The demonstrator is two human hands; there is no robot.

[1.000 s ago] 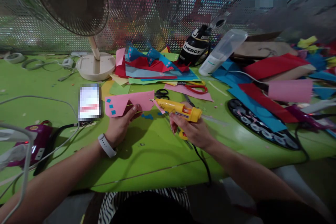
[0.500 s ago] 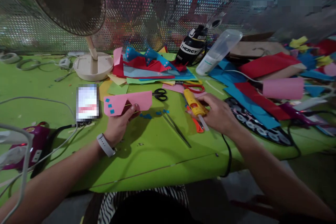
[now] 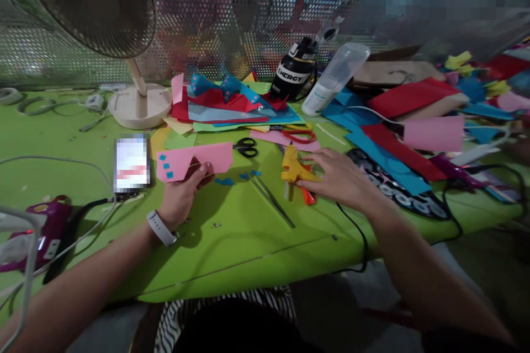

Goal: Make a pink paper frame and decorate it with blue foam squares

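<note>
My left hand (image 3: 181,197) pinches a pink cut-out piece (image 3: 217,155) of paper or felt by its lower edge, thumb in front. Three small blue squares (image 3: 166,166) sit on its left end. In my right hand (image 3: 337,175) is a yellow glue gun (image 3: 292,161), a clear glue stick showing at its lower end; its nozzle points away from me. Under it lies a tool with an orange handle (image 3: 309,197), partly hidden. Between my hands are metal tweezers (image 3: 273,203) and small blue scraps (image 3: 226,181). Black-handled scissors (image 3: 247,147) lie just behind the pink piece.
Stacked coloured sheets (image 3: 232,113) lie at the back, near a fan (image 3: 141,107), a black bottle (image 3: 290,74) and a clear bottle (image 3: 335,80). A phone (image 3: 131,162) is left of the pink piece. Cables cross both sides; a purple device (image 3: 52,226) stands at left.
The glue gun has turned in my right hand, from a tilt with its stick end toward the lower right to more upright. The view has shifted slightly; my left hand still holds the pink piece.
</note>
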